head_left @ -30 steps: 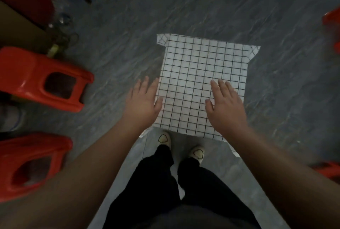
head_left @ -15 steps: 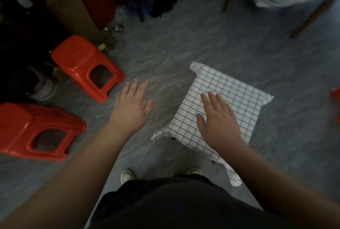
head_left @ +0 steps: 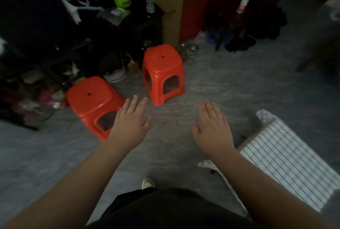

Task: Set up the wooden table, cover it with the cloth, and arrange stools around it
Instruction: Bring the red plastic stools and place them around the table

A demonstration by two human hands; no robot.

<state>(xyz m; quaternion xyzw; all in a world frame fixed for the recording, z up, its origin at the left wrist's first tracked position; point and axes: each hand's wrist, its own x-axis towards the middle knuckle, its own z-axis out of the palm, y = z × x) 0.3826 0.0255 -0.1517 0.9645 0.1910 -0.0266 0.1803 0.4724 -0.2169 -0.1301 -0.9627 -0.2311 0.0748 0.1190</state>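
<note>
Left hand: the left hand (head_left: 129, 124) is held out palm down over the floor, fingers straight and spread, holding nothing; it overlaps the near stool's lower right corner in the view, and contact cannot be told.
Right hand: the right hand (head_left: 213, 127) is likewise flat, fingers straight and slightly apart, empty, above bare floor just at 9 o'clock of the cloth.
Cloth: the white cloth with a black grid (head_left: 283, 157) lies draped over a low table at 4 o'clock of the frame; the table under it is hidden, only its boxy outline shows, with corners of cloth hanging at the edges.
Near stool: a red plastic stool (head_left: 92, 103) stands upright at 10 o'clock of the left hand, a small hole in its seat.
Far stool: a second red stool (head_left: 162, 70) stands upright at 12 o'clock of the left hand, apart from the first.
Floor: grey streaked floor (head_left: 230, 85) under everything.
Containers: a tall cardboard box (head_left: 168, 4) stands at 12 o'clock behind the far stool; what it holds cannot be seen. Dark shelving (head_left: 55, 31) at 10 o'clock is crowded with blurred items, too dim to name.
Person: dark clothing and one white shoe (head_left: 148, 182) at 6 o'clock.
</note>
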